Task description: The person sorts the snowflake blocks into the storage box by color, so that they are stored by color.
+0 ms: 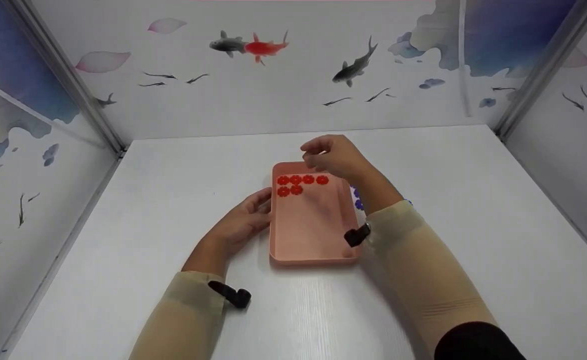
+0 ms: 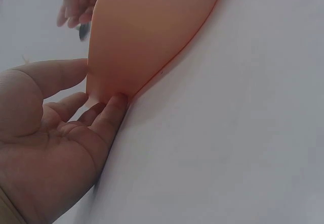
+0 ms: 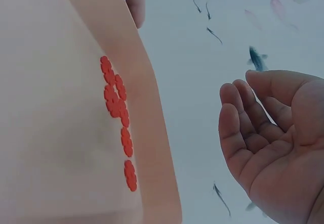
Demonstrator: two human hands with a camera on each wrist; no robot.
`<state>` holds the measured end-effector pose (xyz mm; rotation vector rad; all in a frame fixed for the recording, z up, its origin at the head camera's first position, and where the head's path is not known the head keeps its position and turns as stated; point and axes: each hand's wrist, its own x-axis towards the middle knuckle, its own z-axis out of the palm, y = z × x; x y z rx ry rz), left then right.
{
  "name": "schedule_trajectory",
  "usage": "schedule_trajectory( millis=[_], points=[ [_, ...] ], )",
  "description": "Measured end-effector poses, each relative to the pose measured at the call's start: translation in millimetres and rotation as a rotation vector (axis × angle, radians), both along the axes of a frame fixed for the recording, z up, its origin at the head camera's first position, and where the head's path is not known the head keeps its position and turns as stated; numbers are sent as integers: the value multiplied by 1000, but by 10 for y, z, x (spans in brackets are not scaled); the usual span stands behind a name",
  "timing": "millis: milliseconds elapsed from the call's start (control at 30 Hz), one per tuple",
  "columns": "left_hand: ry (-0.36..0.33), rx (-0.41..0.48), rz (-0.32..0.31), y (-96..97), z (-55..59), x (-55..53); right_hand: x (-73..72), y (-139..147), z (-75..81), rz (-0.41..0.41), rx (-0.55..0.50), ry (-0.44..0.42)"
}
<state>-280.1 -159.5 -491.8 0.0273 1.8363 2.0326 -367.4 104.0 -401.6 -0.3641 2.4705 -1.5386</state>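
Observation:
A shallow pink tray lies on the white table. Several small red flower-shaped pieces sit in its far left part, in two rows. My left hand holds the tray's left side; in the left wrist view its thumb and fingertips touch the outer wall. Over the far right part of the tray hovers my right hand, its fingers loosely curved. Nothing shows between those fingers in the right wrist view, where the red pieces line up along the tray wall.
Blue flower-shaped pieces lie just right of the tray, partly hidden by my right forearm. Printed panels with fish enclose the table at the back and both sides.

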Motion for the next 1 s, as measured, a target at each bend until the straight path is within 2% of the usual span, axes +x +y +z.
schedule_trajectory(
  millis=[167, 267, 400, 633, 1000],
  points=[
    [0, 12, -2, -2, -14, 16, 112, 281, -6, -2, 8, 44],
    [-11, 10, -1, -7, -18, 19, 173, 468, -27, -27, 35, 27],
    [-19, -3, 4, -14, -9, 16, 225, 725, -56, -80, 122, -27],
    [-22, -10, 15, -30, -1, 11, 236, 1109, -86, -70, 201, -56],
    [-24, -21, 9, -32, -9, -2, 240, 1465, -189, -46, 273, -77]
  ],
)
